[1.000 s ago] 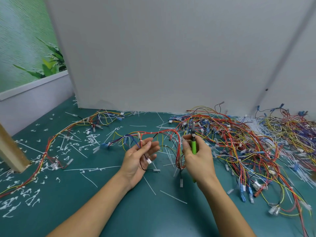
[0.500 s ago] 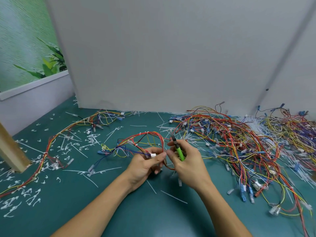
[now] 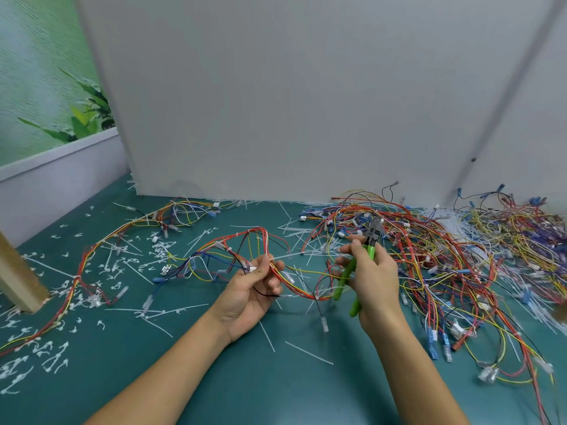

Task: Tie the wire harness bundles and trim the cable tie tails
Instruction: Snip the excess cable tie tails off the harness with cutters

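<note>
My left hand [image 3: 254, 286] grips a wire harness [image 3: 239, 250] of red, yellow, blue and black wires where it loops above the green table. A white cable tie tail [image 3: 291, 256] sticks out to the right from the grip, toward my right hand. My right hand [image 3: 371, 277] holds green-handled cutters [image 3: 356, 280] with the metal jaws [image 3: 375, 230] pointing up and the handles spread apart. The cutters' jaws stand right of the tie tail, apart from it.
A big tangled pile of harnesses [image 3: 445, 256] covers the table's right side. Another harness [image 3: 101, 250] trails along the left. Cut tie tails [image 3: 46, 357] and loose cable ties [image 3: 171, 311] litter the green mat. A wooden post [image 3: 15, 277] stands at left, a grey panel [image 3: 276, 102] behind.
My right hand drew away to the right and turned the cutters upright with handles spread. My left hand kept the harness and a tie tail now shows beside it.
</note>
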